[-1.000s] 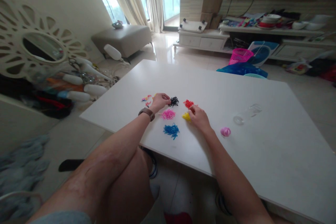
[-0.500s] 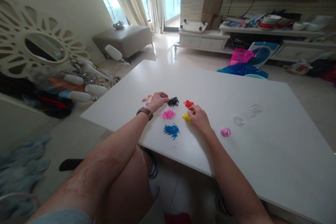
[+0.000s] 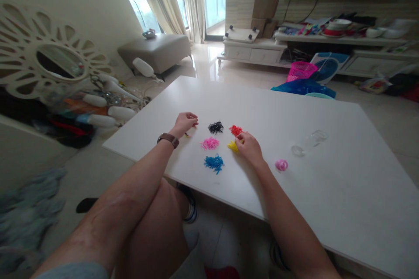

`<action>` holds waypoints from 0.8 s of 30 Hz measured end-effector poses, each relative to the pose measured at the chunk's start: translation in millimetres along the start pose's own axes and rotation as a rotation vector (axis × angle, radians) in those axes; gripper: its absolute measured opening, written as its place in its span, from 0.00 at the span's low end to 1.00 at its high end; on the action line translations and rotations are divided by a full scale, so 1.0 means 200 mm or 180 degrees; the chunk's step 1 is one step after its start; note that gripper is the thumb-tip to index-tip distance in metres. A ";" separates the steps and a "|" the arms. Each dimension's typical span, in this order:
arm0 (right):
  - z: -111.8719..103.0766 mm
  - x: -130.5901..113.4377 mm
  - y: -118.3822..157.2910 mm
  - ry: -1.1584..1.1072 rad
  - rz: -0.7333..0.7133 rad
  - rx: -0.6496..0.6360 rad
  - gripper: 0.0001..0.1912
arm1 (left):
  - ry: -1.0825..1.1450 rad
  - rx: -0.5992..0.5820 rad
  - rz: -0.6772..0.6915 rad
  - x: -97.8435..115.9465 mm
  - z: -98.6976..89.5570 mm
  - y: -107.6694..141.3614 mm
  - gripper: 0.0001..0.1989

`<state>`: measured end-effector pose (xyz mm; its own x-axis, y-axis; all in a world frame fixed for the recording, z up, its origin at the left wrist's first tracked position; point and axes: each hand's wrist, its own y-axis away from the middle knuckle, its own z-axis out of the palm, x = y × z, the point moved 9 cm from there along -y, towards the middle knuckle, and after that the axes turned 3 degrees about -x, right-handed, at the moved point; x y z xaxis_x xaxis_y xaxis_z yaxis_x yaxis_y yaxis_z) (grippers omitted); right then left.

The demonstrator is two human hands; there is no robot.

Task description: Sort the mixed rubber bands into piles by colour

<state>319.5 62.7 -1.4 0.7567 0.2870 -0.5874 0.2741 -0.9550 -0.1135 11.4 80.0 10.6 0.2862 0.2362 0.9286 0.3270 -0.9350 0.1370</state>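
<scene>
My left hand, with a watch on its wrist, is over a few mixed-colour small rubber bands, mostly hidden beneath it. Its fingers are pinched; what they hold, if anything, is too small to make out. My right hand rests beside the yellow rubber bands and just below the red rubber bands. Thumb and fingertips are pressed together there, their contents hidden. Between the hands lie heaps of black rubber bands, pink rubber bands and blue rubber bands.
On the white table, a pink round lid-like piece sits to the right, near a clear jar lying on its side. Beyond the table are a pink basket and a blue bag.
My left hand has moved left, from the edge of the black heap to over the mixed-colour bands. My right hand has stayed by the yellow and red heaps.
</scene>
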 end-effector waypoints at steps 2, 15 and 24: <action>0.00 0.00 0.00 0.0057 -0.0016 0.0031 0.08 | 0.0079 0.0195 -0.0103 -0.01 -0.08 0.01 0.08; -0.13 0.10 0.01 -0.0175 0.0510 0.0330 0.13 | 0.0087 0.0511 -0.0352 -0.08 -0.28 0.04 0.06; -0.04 0.12 -0.01 -0.0236 0.0445 -0.0116 0.13 | -0.0006 0.0532 -0.0472 -0.12 -0.33 0.05 0.06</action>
<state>340.9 72.1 -8.6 0.7434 0.1438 -0.6532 0.1915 -0.9815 0.0018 -51.2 48.1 11.4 0.2254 0.3685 0.9019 0.5103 -0.8332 0.2129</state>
